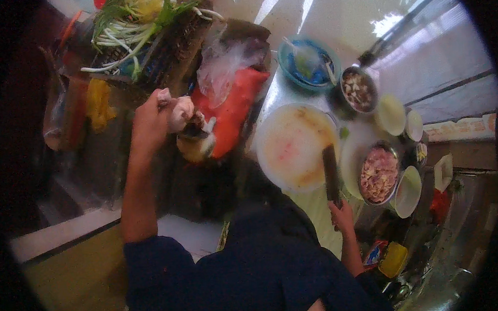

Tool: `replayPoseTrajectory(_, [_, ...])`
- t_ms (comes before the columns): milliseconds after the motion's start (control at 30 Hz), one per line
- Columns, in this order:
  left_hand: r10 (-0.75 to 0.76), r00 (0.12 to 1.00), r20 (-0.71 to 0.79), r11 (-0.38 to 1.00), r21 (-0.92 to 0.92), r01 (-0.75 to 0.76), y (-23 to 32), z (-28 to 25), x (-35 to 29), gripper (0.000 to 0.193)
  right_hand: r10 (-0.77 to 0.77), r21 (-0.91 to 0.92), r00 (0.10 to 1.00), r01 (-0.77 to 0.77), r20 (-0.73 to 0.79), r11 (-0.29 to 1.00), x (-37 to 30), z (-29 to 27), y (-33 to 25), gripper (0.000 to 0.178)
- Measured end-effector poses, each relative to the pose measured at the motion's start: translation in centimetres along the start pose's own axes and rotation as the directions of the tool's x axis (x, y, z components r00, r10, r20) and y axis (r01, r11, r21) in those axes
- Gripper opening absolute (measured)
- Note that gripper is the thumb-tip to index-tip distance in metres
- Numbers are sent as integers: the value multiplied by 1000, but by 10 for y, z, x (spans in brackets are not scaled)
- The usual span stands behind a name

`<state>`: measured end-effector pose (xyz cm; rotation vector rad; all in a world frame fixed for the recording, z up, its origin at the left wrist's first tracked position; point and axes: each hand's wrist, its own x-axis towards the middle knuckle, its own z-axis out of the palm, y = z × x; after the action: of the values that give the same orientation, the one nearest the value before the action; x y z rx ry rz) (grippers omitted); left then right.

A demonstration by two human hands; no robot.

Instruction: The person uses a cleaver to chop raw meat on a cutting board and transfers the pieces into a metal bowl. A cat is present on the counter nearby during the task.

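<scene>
My left hand (149,120) is closed on a pale pink piece of raw meat (180,113), held up beside a red plastic bag (237,112). Just under the meat is a dark and whitish lump that I cannot make out. My right hand (342,214) grips the handle of a cleaver (330,166). Its dark blade lies over the right edge of a round white cutting board (281,137), which has pinkish and brown stains. To the right of the blade stands a metal bowl (379,175) full of chopped raw meat.
Spring onions (122,41) lie on a crate at the back left, by a clear plastic bag (223,67). Beyond the board are a blue basin (291,78) and a pan (359,89) of chopped pieces. Pale bowls (391,115) line the right, and a yellow container (393,259) sits lower right.
</scene>
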<state>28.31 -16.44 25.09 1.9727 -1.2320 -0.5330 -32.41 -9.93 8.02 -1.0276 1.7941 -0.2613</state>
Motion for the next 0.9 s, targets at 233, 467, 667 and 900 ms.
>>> replayPoseTrajectory(233, [-40,990,134,986,-154,60,-3,15,5,17,-9,88,997,2,78,996,9,9,7,38])
replayPoseTrajectory(467, [-9,815,579,686,-590,426,33,192,-20,14,-11,142,995,-3,99,990,23,12,-9,32])
replayPoseTrajectory(667, [8,537,844,398,-495,772,22,330,-34,21,-8,392,991,-47,137,919,30,23,-17,32])
replayPoseTrajectory(900, [-323,710,625,712,-334,618,-64,407,-50,25,69,283,995,-85,67,955,31,32,-27,43])
